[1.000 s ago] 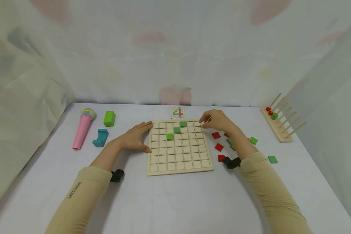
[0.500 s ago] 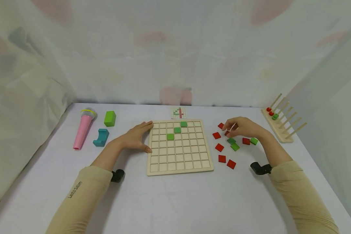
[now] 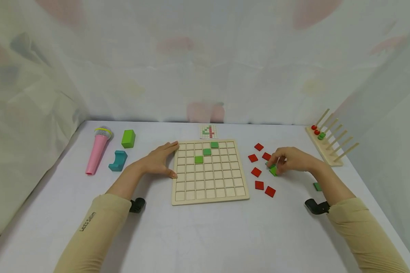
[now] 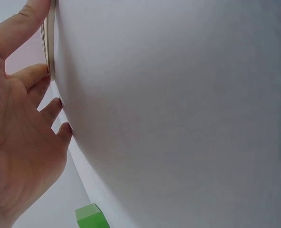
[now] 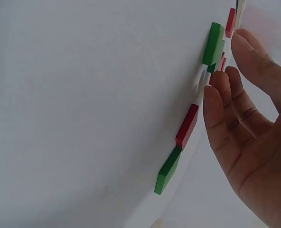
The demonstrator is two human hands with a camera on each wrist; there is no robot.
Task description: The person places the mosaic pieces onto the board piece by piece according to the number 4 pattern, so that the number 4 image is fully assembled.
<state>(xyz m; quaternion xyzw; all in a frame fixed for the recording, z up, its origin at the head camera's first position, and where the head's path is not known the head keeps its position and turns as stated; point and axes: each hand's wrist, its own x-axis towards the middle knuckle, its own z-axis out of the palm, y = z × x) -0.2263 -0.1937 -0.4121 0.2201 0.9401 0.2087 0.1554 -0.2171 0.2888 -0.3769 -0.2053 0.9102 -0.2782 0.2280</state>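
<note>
Left hand: spread and relaxed, gripping nothing; thumb and fingertip contact along the left edge of a pale wooden square grid board, probably for steadying. Board location: flat, between both hands. Right hand: fingers bent, thumb apart, no grasp visible; poised at a bright green flat square tile, seemingly wooden, with spacing apparently suited to opposite edges. Left of right hand: scattered red flat square tiles, presumably for easy reach. Clearance: narrow at the board's right edge; wider on the white tabletop, bodyward of both hands.
</note>
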